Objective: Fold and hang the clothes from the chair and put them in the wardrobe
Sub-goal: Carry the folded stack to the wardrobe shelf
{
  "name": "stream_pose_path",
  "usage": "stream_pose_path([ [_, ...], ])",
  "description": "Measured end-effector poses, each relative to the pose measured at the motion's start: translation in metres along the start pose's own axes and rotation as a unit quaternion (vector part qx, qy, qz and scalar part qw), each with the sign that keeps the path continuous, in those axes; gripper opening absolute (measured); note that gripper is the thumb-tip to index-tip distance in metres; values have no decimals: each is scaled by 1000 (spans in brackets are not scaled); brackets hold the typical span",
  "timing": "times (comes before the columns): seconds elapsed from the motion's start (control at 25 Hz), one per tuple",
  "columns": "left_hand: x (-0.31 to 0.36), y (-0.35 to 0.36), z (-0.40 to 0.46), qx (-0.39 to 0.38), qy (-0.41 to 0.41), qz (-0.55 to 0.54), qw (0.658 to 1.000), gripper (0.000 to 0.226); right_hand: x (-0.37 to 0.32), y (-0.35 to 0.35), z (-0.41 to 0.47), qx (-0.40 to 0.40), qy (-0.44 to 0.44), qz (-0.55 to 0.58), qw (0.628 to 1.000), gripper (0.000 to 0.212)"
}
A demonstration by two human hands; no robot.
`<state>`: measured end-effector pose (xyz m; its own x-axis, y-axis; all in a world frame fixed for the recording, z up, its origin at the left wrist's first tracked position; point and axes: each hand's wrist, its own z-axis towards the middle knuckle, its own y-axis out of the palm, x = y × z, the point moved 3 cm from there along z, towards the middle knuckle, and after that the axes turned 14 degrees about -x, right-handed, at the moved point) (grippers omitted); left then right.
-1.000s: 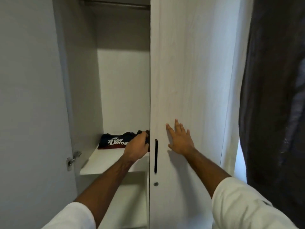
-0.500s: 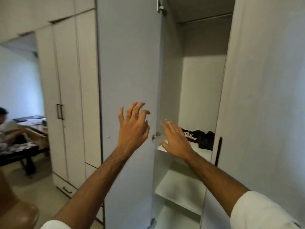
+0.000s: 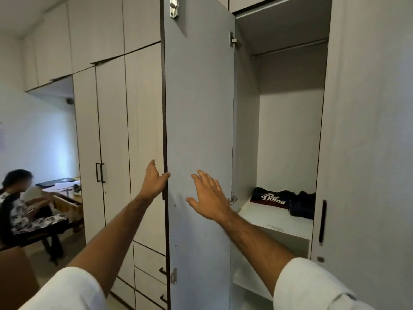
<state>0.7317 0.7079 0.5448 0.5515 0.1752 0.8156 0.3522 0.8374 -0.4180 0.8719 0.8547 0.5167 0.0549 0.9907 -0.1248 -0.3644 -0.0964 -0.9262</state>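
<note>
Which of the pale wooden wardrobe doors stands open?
The tall pale grey door beside the white shelf with the dark folded clothes. It is swung outward, its inner face showing. The other doors lie flush and closed.

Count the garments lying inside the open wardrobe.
2. A dark shirt with white lettering lies on the shelf; a plain dark garment lies just right of it. The closed door may hide more.
</note>
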Motion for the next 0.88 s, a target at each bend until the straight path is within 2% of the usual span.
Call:
stream_pose_path([
  [0.12,-7,-3,21,-45,30,-50,997,55,-12,17,18,-13,26,17,999,85],
  [0.28,-8,0,24,-30,105,-60,992,31,-28,37,36,-35,60,84,994,103],
  [0.4,5,14,15,-65,182,-100,976,20,-30,44,36,6,93,179,979,109],
  [0.56,33,56,15,-193,290,-84,934,19,0,28,-4,153,122,249,949,84],
  [0.64,42,92,18,-244,314,-48,916,25,28,18,-31,156,144,268,940,73],
  [0.76,42,161,18,-315,310,-21,897,24,77,4,-73,155,192,269,931,71],
  [0.88,32,235,10,-406,304,27,861,18,130,-16,-104,204,220,255,919,68],
])
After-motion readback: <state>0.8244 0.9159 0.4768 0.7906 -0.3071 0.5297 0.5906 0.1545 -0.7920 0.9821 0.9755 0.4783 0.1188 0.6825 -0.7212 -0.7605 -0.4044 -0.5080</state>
